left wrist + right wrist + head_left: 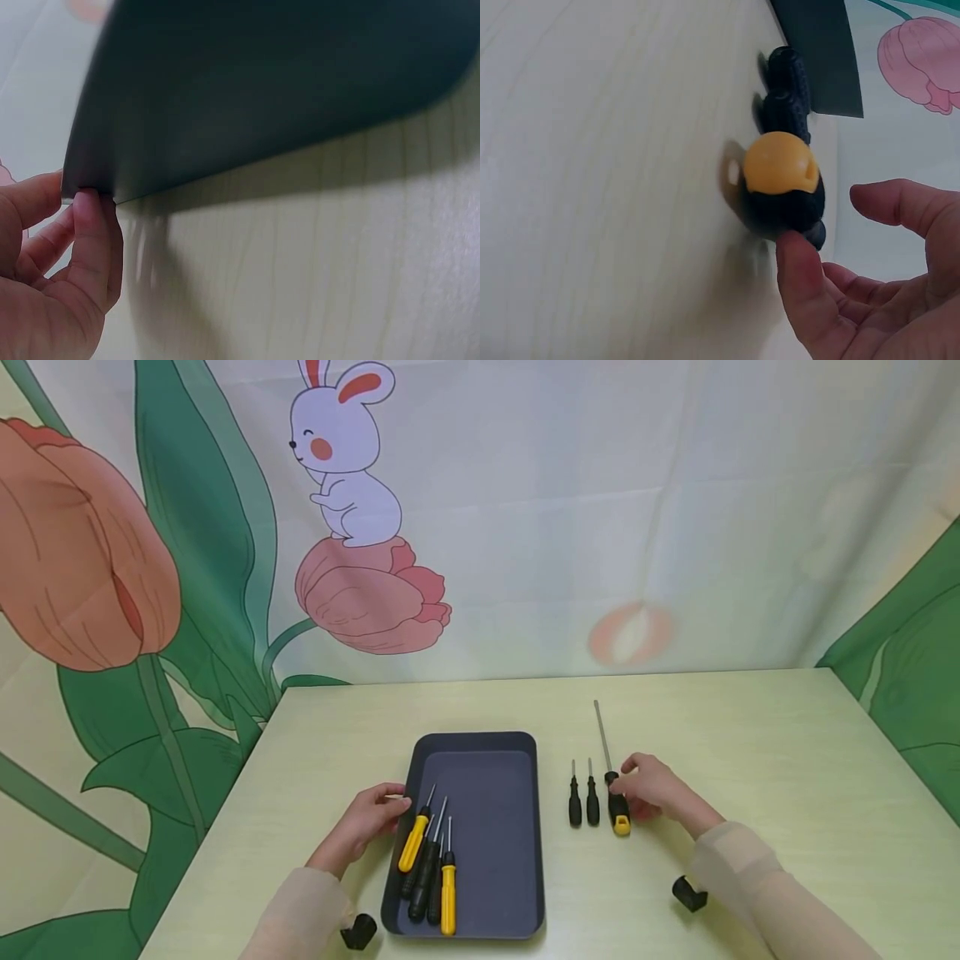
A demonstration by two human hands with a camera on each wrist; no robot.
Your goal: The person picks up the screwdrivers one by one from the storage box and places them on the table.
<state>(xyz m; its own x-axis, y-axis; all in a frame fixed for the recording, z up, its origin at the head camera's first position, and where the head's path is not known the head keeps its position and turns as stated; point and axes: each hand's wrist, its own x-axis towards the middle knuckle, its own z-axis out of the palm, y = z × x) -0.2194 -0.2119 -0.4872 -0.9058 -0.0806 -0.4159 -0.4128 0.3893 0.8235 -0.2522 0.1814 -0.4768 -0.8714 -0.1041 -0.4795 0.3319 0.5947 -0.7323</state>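
Observation:
My left hand (370, 817) grips the left rim of a dark grey tray (487, 843); in the left wrist view its fingertips (88, 206) meet the tray's edge. Inside, on the left, lie several screwdrivers: two with yellow handles (448, 893) and others with black handles (422, 885). My right hand (652, 785) is at a long screwdriver (618, 806) with a black handle and yellow end, lying on the table. In the right wrist view one fingertip (799, 244) is against the handle and another finger stands apart from it.
Left of the long screwdriver, two small black screwdrivers (575, 806) lie side by side, tips pointing away. The pale wooden table (810, 760) ends at a printed cloth backdrop (525, 527). Black wrist devices (690, 893) sit below each forearm.

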